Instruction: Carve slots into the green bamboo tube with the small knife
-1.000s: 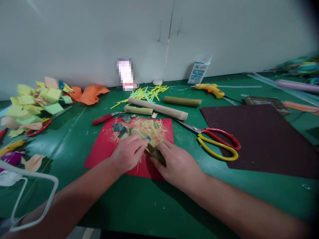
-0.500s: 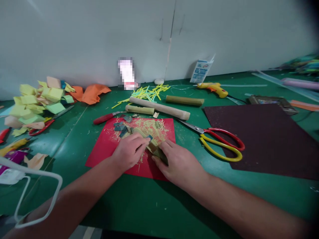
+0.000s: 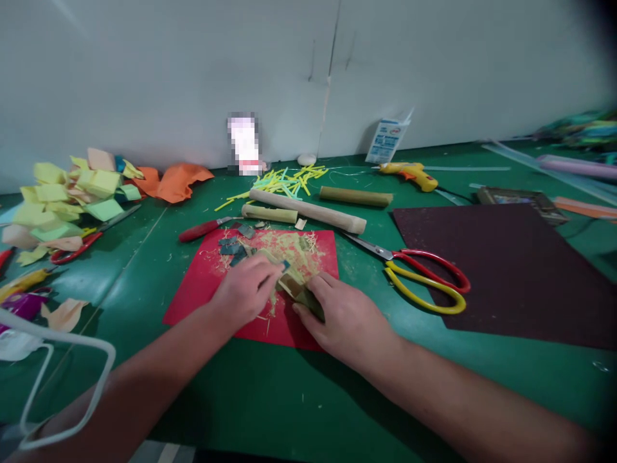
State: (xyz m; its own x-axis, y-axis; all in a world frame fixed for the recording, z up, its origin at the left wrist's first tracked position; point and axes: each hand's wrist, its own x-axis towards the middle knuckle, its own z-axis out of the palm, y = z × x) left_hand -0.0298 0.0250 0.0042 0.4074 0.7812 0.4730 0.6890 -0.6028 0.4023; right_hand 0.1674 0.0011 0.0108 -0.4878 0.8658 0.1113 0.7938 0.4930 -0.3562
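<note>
My right hand (image 3: 348, 313) is wrapped round a short bamboo tube (image 3: 294, 287) that has an opening cut in its upper side. My left hand (image 3: 245, 287) pinches a small dark blue-grey piece of sandpaper (image 3: 286, 265) against the tube's left part, which its fingers partly hide. Beneath both hands lies a red sheet (image 3: 193, 292), scattered with pale bamboo dust and shavings. More sandpaper pieces (image 3: 232, 247) rest on the sheet's upper left, just beyond my left hand.
Behind the sheet lie a red-handled tool (image 3: 202, 229), a cut bamboo piece (image 3: 270, 213), a long pale stick (image 3: 308, 209) and another bamboo tube (image 3: 357, 196). Scissors (image 3: 427, 280) overlap a dark sheet (image 3: 506, 270) at right. A yellow glue gun (image 3: 409, 175) lies farther back.
My left hand has slid slightly left and down along the tube with the sandpaper, showing more of the opening. My right hand stays in place; the view has shifted a little.
</note>
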